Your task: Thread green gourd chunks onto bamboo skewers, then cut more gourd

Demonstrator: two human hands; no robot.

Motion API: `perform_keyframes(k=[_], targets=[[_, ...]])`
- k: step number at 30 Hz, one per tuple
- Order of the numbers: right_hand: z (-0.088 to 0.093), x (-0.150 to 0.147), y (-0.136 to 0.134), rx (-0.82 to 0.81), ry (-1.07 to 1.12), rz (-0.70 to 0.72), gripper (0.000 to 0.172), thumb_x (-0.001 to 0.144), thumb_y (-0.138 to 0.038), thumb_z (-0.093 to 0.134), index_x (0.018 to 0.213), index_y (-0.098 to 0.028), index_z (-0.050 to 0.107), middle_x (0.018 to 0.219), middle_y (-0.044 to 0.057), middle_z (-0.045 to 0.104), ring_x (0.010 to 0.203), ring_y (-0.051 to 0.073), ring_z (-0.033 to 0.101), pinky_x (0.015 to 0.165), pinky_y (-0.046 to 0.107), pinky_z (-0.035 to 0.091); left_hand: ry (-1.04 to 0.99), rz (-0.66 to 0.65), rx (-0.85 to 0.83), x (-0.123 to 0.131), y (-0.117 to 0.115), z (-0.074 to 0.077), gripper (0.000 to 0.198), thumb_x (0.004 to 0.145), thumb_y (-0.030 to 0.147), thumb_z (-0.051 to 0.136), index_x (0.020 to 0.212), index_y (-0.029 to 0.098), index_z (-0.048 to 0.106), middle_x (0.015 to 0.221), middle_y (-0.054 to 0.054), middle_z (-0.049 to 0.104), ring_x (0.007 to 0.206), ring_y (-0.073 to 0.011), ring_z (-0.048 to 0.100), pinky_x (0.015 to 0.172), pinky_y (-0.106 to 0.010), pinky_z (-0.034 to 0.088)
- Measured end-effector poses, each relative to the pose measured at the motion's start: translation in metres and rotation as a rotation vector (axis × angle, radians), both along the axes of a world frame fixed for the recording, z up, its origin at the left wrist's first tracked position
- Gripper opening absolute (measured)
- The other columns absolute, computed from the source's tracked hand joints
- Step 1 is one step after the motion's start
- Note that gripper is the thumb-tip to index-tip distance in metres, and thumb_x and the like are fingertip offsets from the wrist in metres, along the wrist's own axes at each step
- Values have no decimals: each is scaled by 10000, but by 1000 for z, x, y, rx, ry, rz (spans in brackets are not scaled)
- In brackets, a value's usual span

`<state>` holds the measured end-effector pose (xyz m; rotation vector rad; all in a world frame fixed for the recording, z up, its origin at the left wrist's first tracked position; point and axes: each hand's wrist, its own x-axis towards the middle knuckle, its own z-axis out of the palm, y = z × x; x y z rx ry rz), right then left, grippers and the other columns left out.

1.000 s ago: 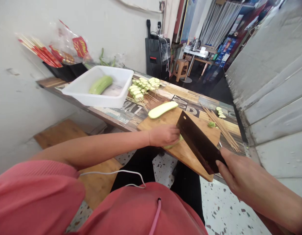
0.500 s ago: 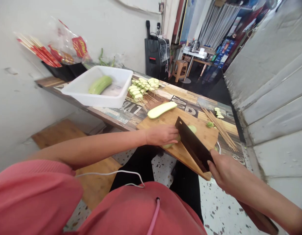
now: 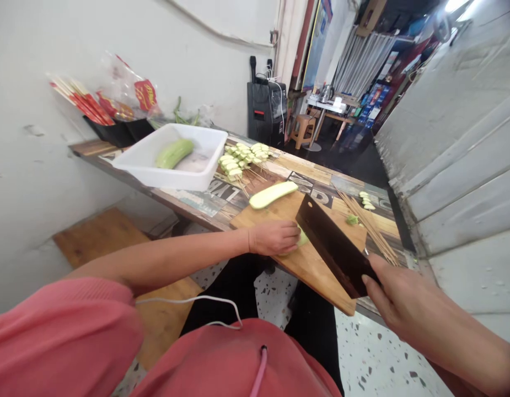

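My left hand is closed over a pale green zucchini piece lying on the wooden cutting board; its fingers cover most of the piece. In my right hand is the handle of a dark cleaver. The blade slants across the board, its far corner close to my left fingertips, and hides part of the zucchini. Whether the edge touches the piece, I cannot tell. Behind my left hand a halved zucchini rests on the board, cut face up.
A white tub with a whole zucchini stands at the left. Skewered slices lie behind the board. Bare skewers, a zucchini end and another skewered stack are at the right. A wall borders the table.
The view has shifted slightly upward. The cleaver has turned to show more of its flat side, and the slice seen past its blade earlier is now hidden. My left hand stays on the piece.
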<state>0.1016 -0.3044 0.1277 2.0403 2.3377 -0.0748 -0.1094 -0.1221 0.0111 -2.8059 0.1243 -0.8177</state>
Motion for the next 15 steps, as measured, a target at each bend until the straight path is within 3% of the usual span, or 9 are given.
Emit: perform_keyframes(k=[9,15], targets=[[-6,3,5,-29,8,-21,118,897,-238,336,827,-197,422,587,18,572,497,152,527,478,266,253,-14,-34,-97,9,5,0,187,877,199,482,824,121,643,891,-139,632,889,-191,590,867,-347,485],[-7,5,8,-10,-4,-29,116,893,-231,351,814,-199,431,588,19,569,483,145,509,476,260,248,14,-14,-64,10,5,1,209,879,194,465,834,107,650,917,-152,637,910,-198,592,873,-349,492]])
